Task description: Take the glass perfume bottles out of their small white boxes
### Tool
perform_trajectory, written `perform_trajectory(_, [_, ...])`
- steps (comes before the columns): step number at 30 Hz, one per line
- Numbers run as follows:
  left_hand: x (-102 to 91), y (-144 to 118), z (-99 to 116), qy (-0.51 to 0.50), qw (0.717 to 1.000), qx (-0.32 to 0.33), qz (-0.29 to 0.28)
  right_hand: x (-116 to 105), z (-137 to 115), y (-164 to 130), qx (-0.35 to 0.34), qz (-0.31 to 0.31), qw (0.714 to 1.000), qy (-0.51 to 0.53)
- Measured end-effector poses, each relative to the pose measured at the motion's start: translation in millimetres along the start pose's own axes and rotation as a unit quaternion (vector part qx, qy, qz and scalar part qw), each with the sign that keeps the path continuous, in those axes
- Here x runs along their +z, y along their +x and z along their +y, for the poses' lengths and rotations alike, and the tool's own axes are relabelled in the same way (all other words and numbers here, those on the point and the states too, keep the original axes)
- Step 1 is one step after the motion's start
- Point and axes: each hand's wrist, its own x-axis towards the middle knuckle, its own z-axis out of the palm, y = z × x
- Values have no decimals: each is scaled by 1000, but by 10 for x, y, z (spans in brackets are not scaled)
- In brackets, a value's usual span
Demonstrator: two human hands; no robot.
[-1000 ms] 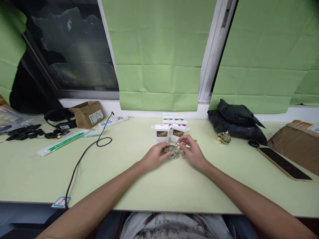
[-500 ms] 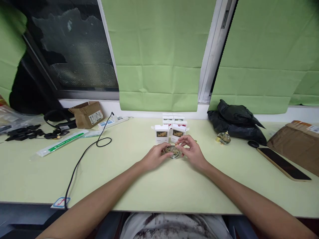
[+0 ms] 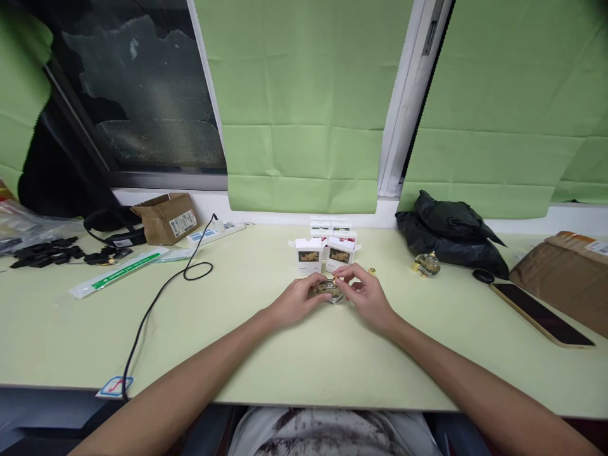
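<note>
A small round clear glass bottle [image 3: 329,292] with gold flecks sits between my two hands on the pale green table [image 3: 266,342]. My left hand [image 3: 297,300] grips its left side. Fingers of my right hand [image 3: 365,292] pinch its gold top. Just behind stand several small white boxes [image 3: 310,254] with their flaps open. A tiny gold cap [image 3: 372,271] lies right of my right hand.
A second round glass bottle [image 3: 427,264] rests by a black plastic bag [image 3: 451,231] at right. A phone [image 3: 541,312] and a brown parcel [image 3: 565,272] lie far right. A black cable [image 3: 156,297], a cardboard box [image 3: 166,217] and a power strip [image 3: 213,232] are at left.
My right hand has come down and closed in on the bottle's top; a second ago it was held slightly above and right of it. The left hand stays put.
</note>
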Motion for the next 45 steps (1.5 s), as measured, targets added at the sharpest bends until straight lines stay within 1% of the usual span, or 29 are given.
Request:
perform_trajectory(5, [-8,0,-6,9,1000,3,-5,14,2,0,0,17,1000,-14])
perform_trajectory(11, [-13,-1,3,20,1000,2,-5,14,20,13,-5,8,999,-32])
perform_trajectory(19, [-13,-6,41,28,999,7,-14,15,17,22,18,-1,1000,1])
perform_trajectory(25, [-11,0,52,31,999,12,-17,21,56,22,12,-3,1000,-6])
perform_trajectory(34, [-13,-5,29,39,999,9,-11,30,-68,-8,20,2,999,32])
perform_trajectory(41, [-11,-5,27,33,999,12,-10,38,12,-5,23,-4,999,24])
perform_trajectory(45, [-11,-2,16,35,999,13,-13,25,26,0,9,0,1000,0])
